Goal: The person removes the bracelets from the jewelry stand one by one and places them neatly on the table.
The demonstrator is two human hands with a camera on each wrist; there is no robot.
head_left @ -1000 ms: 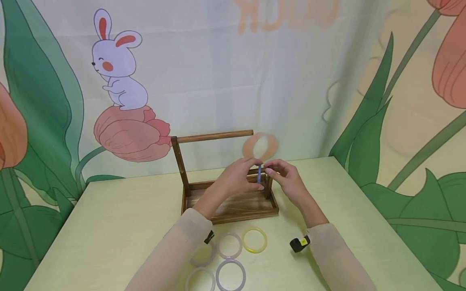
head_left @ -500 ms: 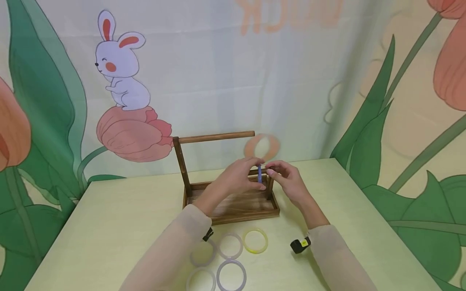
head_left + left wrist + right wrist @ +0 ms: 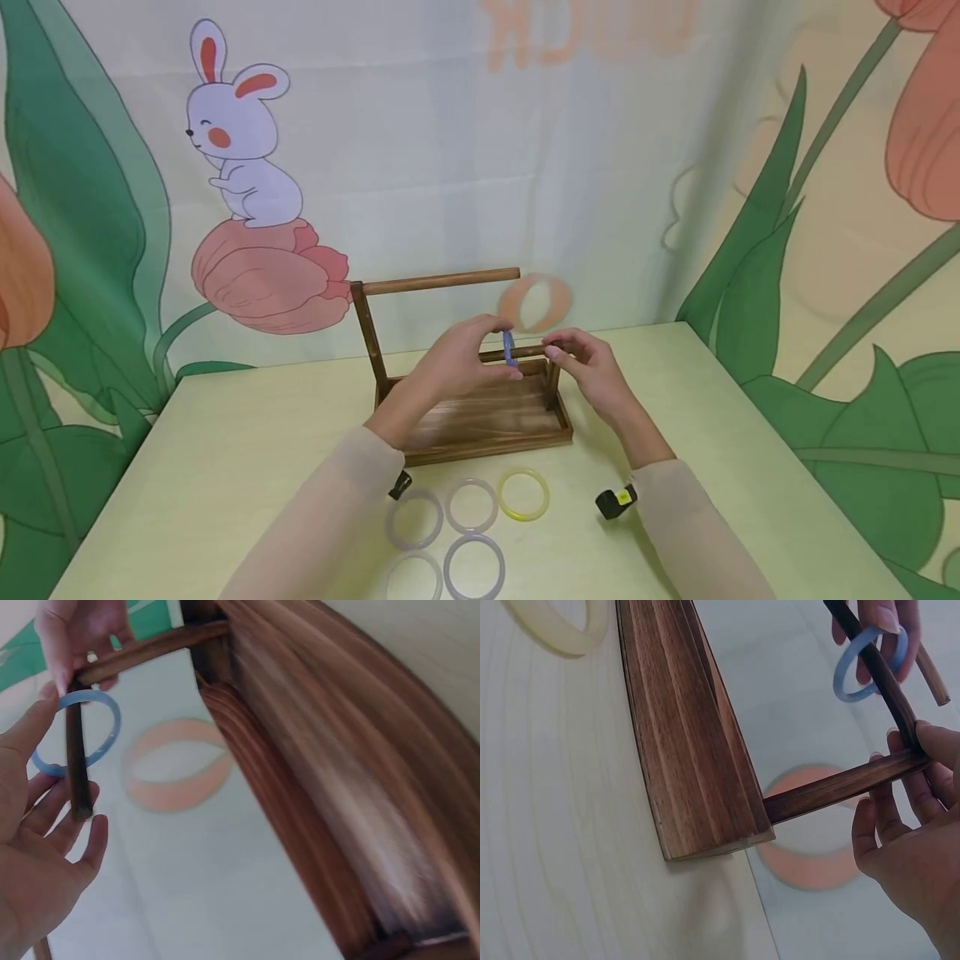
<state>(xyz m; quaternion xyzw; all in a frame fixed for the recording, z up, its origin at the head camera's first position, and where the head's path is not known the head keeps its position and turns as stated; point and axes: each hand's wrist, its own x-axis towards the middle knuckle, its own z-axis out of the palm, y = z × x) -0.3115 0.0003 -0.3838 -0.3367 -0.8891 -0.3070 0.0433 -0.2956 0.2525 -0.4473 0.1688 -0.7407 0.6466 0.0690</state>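
Observation:
My left hand [image 3: 457,362] holds a translucent blue bangle [image 3: 508,348] between thumb and fingers. The bangle encircles the lower bar [image 3: 77,750] of a dark wooden two-bar stand [image 3: 480,425]; the bar's free end shows near my left fingertips in the left wrist view. My right hand [image 3: 596,371] pinches the top of the short right post [image 3: 847,784], where that bar joins it. The higher bar [image 3: 442,282], on the tall left post [image 3: 370,333], carries nothing. My left hand hides part of the lower bar in the head view.
On the pale table [image 3: 247,467], in front of the stand, lie a yellow bangle [image 3: 523,517] and several pale purple or whitish bangles [image 3: 475,595]. Behind the table hangs a cloth backdrop [image 3: 420,167] printed with a rabbit and tulips.
My left hand has moved left with the blue bangle, along the lower bar and away from my right hand. The right hand has kept its hold on the post's top.

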